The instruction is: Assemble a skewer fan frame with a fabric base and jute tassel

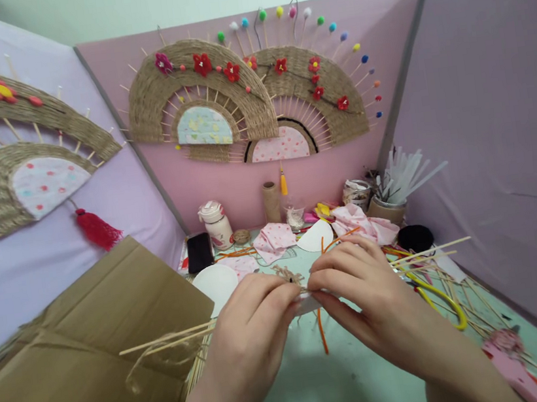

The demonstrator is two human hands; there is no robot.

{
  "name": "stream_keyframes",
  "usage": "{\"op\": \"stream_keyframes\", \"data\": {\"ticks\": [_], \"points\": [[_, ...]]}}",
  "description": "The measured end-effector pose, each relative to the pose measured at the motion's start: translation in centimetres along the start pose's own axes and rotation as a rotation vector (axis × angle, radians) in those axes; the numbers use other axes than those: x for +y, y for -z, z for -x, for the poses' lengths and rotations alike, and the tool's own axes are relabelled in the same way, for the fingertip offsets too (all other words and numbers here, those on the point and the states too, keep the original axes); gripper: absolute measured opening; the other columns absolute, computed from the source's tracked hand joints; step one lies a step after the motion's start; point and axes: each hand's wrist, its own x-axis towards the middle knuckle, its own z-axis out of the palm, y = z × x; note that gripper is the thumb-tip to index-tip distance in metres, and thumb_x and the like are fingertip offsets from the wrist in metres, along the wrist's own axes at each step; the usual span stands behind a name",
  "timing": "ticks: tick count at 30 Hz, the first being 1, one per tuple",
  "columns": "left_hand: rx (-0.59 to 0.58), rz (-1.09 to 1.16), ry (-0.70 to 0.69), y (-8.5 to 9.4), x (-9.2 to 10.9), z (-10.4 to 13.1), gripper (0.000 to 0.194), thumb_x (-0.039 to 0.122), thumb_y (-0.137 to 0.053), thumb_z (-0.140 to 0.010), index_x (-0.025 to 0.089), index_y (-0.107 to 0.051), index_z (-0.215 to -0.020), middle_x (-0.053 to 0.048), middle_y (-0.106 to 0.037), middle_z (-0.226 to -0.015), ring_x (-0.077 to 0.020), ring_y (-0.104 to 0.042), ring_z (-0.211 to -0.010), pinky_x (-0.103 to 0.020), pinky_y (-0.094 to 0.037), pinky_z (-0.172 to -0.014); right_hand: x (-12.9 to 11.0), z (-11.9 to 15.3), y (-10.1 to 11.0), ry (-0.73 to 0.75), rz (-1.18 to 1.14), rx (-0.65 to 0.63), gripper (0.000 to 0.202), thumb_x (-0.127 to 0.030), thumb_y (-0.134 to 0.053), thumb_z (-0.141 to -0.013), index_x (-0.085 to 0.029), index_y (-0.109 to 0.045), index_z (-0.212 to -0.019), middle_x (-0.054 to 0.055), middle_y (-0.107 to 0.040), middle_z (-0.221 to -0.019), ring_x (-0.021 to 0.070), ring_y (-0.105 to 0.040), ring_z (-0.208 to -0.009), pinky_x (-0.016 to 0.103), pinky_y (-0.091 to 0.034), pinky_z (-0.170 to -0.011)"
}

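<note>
Close together in front of me, my left hand (250,328) and my right hand (365,300) pinch a small stick fan seen almost edge-on, with a white edge (306,304) showing between them. Thin wooden sticks (168,341) stick out of it past both hands. Frayed brown twine (288,273) shows just behind my fingertips. An orange pipe cleaner (322,333) hangs below the piece, and more orange stands up behind my right fingers. My fingers cover most of the piece. A loose strand of twine (139,366) trails by the sticks on the left.
Brown cardboard (89,343) lies at left. Yellow-handled scissors (442,300), loose sticks and a pink tool (511,370) lie at right. Behind stand a bottle (216,224), phone (199,253), cardboard tube (271,202), pink cloth (276,239) and glue sticks (404,176). Woven fans (199,48) hang on the partitions.
</note>
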Motion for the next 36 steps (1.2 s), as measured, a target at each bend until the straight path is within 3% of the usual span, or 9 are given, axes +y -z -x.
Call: {"op": "stream_keyframes", "data": {"ticks": [11, 15, 22, 31, 36], "points": [[0.004, -0.113, -0.021, -0.3, -0.1, -0.3, 0.025, 0.014, -0.052, -0.096, 0.017, -0.059, -0.119, -0.007, -0.064, -0.099, -0.0172, -0.059, -0.089, -0.030, -0.052, -0.075, 0.1, 0.1, 0.1, -0.002, -0.049, 0.031, 0.013, -0.017, -0.055, -0.094, -0.023, -0.052, -0.105, 0.003, -0.066, -0.096, 0.0199, -0.059, -0.091, 0.041, -0.042, -0.092], [0.006, -0.128, -0.016, -0.4, -0.1, -0.1, 0.036, 0.011, -0.053, -0.094, 0.015, -0.054, -0.130, -0.009, -0.064, -0.103, -0.0182, -0.059, -0.093, -0.032, -0.052, -0.079, 0.0, 0.1, 0.3, 0.018, -0.087, -0.001, 0.014, -0.016, -0.055, -0.095, -0.023, -0.055, -0.107, 0.004, -0.065, -0.101, 0.0204, -0.056, -0.096, 0.039, -0.043, -0.090], [-0.005, -0.078, -0.007, -0.4, 0.0, 0.0, 0.034, 0.010, -0.054, -0.094, 0.015, -0.055, -0.128, -0.009, -0.064, -0.107, -0.0181, -0.059, -0.097, -0.032, -0.052, -0.083, -0.3, 0.1, 0.4, 0.034, -0.078, -0.028, 0.019, -0.017, -0.057, -0.093, -0.024, -0.059, -0.111, 0.005, -0.065, -0.106, 0.0220, -0.058, -0.103, 0.040, -0.047, -0.090], [0.020, 0.023, 0.071, -0.3, -0.3, 0.4, 0.035, 0.005, -0.049, -0.095, 0.018, -0.053, -0.126, -0.008, -0.063, -0.108, -0.0171, -0.057, -0.100, -0.030, -0.048, -0.087, 0.6, 0.8, -0.3, 0.016, -0.112, 0.090, 0.044, -0.017, -0.056, -0.094, -0.023, -0.041, -0.134, 0.010, -0.059, -0.123, 0.0230, -0.055, -0.116, 0.040, -0.048, -0.097], [0.000, -0.014, 0.099, 0.0, -0.1, 0.3, 0.032, 0.006, -0.047, -0.096, 0.018, -0.053, -0.125, -0.007, -0.062, -0.107, -0.0183, -0.055, -0.101, -0.032, -0.046, -0.087, 1.1, 1.2, -0.1, 0.008, -0.191, 0.076, 0.052, -0.012, -0.055, -0.092, -0.024, -0.036, -0.139, 0.008, -0.058, -0.113, 0.0209, -0.055, -0.109, 0.038, -0.048, -0.093]]}}
